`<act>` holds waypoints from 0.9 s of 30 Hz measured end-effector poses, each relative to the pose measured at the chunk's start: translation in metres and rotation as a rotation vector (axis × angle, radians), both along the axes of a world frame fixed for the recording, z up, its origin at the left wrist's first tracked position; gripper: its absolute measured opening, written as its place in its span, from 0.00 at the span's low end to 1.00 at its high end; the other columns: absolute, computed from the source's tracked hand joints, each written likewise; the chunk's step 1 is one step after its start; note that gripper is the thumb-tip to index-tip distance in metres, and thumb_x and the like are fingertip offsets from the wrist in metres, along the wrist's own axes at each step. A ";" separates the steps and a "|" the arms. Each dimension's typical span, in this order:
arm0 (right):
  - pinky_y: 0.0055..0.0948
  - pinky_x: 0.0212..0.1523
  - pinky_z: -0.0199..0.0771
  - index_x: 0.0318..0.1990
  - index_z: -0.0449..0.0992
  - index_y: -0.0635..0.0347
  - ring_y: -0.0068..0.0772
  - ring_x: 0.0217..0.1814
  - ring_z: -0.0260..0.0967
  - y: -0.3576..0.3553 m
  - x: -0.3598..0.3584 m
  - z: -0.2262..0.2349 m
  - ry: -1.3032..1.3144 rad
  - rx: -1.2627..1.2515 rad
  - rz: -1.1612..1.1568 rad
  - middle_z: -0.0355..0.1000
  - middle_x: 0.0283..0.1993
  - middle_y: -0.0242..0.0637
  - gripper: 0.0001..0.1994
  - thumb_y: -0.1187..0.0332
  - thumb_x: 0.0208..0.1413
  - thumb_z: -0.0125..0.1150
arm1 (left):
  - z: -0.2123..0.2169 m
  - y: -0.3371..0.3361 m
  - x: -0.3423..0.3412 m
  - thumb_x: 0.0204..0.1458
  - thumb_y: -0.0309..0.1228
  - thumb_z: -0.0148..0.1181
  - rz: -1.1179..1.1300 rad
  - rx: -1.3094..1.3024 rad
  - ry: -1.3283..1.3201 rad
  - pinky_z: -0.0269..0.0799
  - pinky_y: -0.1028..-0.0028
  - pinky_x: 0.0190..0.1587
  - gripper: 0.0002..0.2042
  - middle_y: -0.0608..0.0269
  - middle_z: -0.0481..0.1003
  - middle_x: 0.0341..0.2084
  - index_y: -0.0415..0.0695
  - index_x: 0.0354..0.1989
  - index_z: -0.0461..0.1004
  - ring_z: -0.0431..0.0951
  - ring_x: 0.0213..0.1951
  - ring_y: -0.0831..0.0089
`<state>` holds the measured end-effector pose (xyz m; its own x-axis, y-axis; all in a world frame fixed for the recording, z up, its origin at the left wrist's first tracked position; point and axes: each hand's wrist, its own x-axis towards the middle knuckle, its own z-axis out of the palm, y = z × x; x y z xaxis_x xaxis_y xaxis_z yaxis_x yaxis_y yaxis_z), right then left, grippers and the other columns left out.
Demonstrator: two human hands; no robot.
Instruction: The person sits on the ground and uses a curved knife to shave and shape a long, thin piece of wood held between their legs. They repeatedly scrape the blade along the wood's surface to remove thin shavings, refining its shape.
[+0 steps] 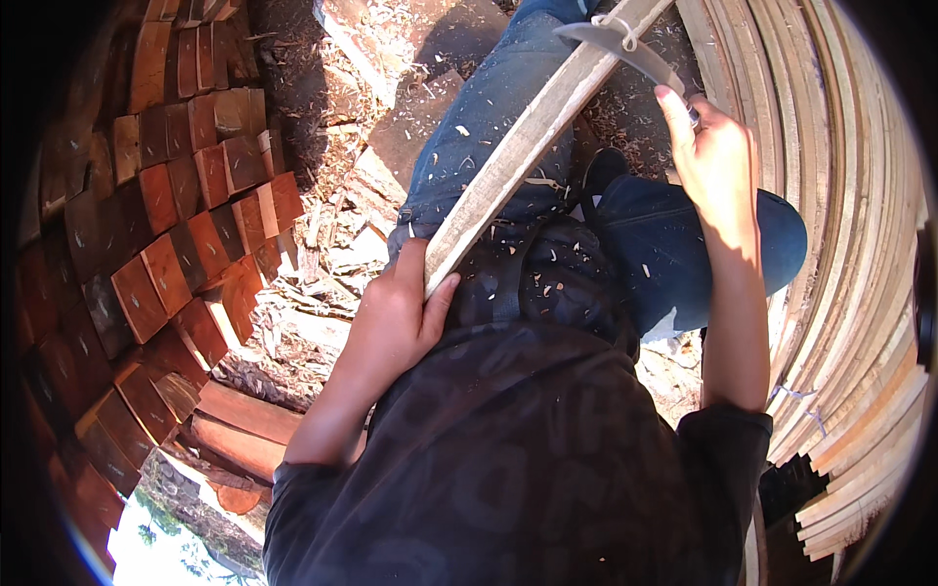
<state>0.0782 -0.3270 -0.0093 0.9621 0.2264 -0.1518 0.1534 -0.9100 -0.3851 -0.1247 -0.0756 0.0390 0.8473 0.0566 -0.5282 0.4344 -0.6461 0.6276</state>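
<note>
My left hand (pixel 393 317) is closed around the near end of a long, pale wooden strip (pixel 523 146). The strip slants up and to the right over my lap and leaves the picture at the top. In my right hand (pixel 718 161) is a knife with a curved grey blade (pixel 640 59), my thumb lying along it near the handle. The blade crosses the strip close to its far visible end. A thin curled wood shaving (pixel 625 31) stands up at the blade. Most of the knife's handle is hidden by my fingers.
Stacked reddish-brown wood blocks (pixel 166 273) rise on the left. Long pale slats (pixel 831 146) are piled along the right. Shavings and bark scraps (pixel 327 225) cover the ground, and chips lie on my jeans (pixel 479 127). A cut log (pixel 234 498) sits at lower left.
</note>
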 end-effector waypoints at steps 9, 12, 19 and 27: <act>0.34 0.16 0.67 0.25 0.76 0.64 0.45 0.13 0.66 -0.037 0.033 -0.031 -0.309 -0.015 0.154 0.65 0.12 0.47 0.27 0.43 0.52 0.60 | 0.006 -0.008 -0.002 0.56 0.32 0.56 -0.027 -0.059 -0.024 0.70 0.52 0.27 0.15 0.36 0.72 0.22 0.35 0.44 0.62 0.75 0.27 0.38; 0.34 0.17 0.67 0.22 0.75 0.64 0.43 0.15 0.69 -0.010 0.013 -0.016 -0.129 0.093 0.058 0.65 0.12 0.46 0.27 0.45 0.54 0.59 | 0.003 0.001 0.004 0.56 0.32 0.56 0.023 -0.007 0.066 0.69 0.52 0.28 0.15 0.37 0.72 0.21 0.35 0.44 0.62 0.75 0.27 0.38; 0.37 0.19 0.69 0.19 0.70 0.61 0.47 0.17 0.69 0.006 0.014 -0.020 -0.285 -0.003 0.239 0.68 0.14 0.43 0.30 0.39 0.51 0.57 | 0.004 0.000 -0.004 0.56 0.32 0.56 -0.021 -0.029 0.079 0.70 0.52 0.29 0.16 0.35 0.72 0.22 0.35 0.45 0.60 0.75 0.28 0.37; 0.36 0.17 0.67 0.19 0.72 0.61 0.45 0.14 0.68 -0.003 0.014 -0.010 -0.062 0.077 0.085 0.68 0.14 0.44 0.27 0.42 0.53 0.58 | 0.008 -0.002 0.001 0.56 0.32 0.55 -0.015 -0.082 0.130 0.70 0.52 0.30 0.16 0.34 0.73 0.24 0.34 0.45 0.60 0.75 0.29 0.37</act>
